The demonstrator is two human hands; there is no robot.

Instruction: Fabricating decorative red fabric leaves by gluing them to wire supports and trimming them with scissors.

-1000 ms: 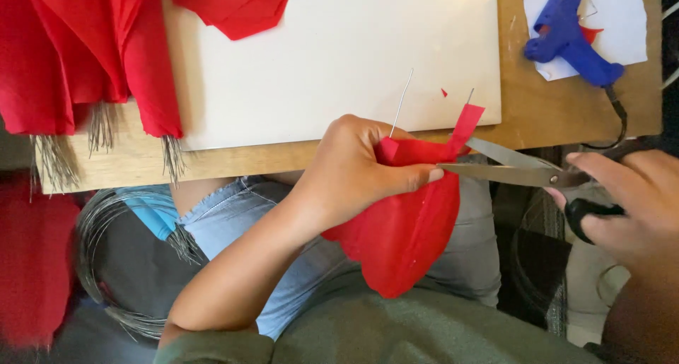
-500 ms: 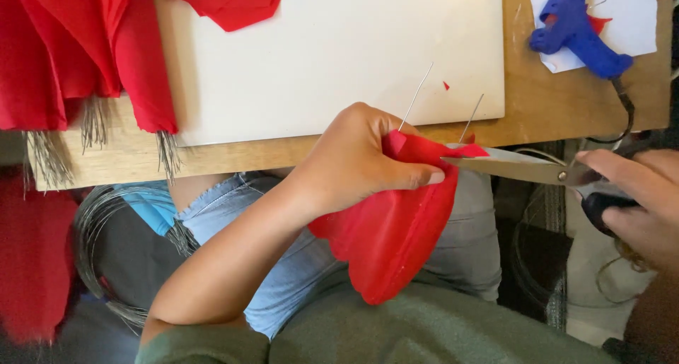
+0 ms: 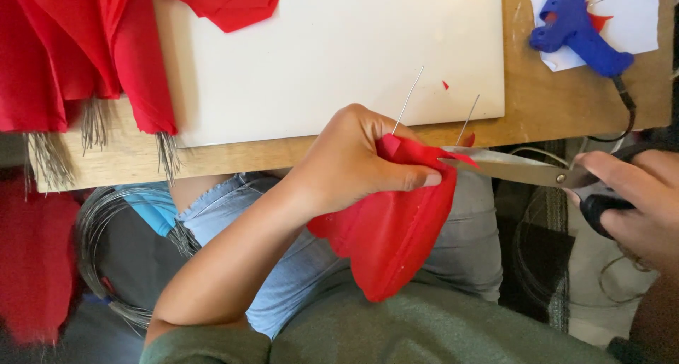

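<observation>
Since half a second ago, the steel scissors with black handles (image 3: 537, 172) have pushed further into the folded piece of red fabric (image 3: 396, 230), their blade tips now at its top edge just beside the thumb, and the loose red strip that stood up a second ago is gone from that edge.

The left hand (image 3: 361, 162) is closed around the upper part of the red fabric, thumb pressed along the fold, holding it over the lap in front of the table edge. Two thin wire stems (image 3: 409, 99) rise from the fist and cross onto the white board. The right hand (image 3: 636, 194) grips the scissors by the black handles, fingers curled through them, blades nearly level and pointing left into the cloth.

Beneath the hands lie blue jeans (image 3: 283, 265) and a green garment (image 3: 424, 329). Beyond them is the wooden table (image 3: 283, 155), bearing a white rectangular board (image 3: 318, 53) with a tiny red scrap (image 3: 445, 85) on it. More red fabric petals (image 3: 78, 46) with wire ends hang over the table's left part. A blue glue gun (image 3: 576, 28) rests on white paper at the far right. Coiled grey wire (image 3: 106, 230) sits low at the left.
</observation>
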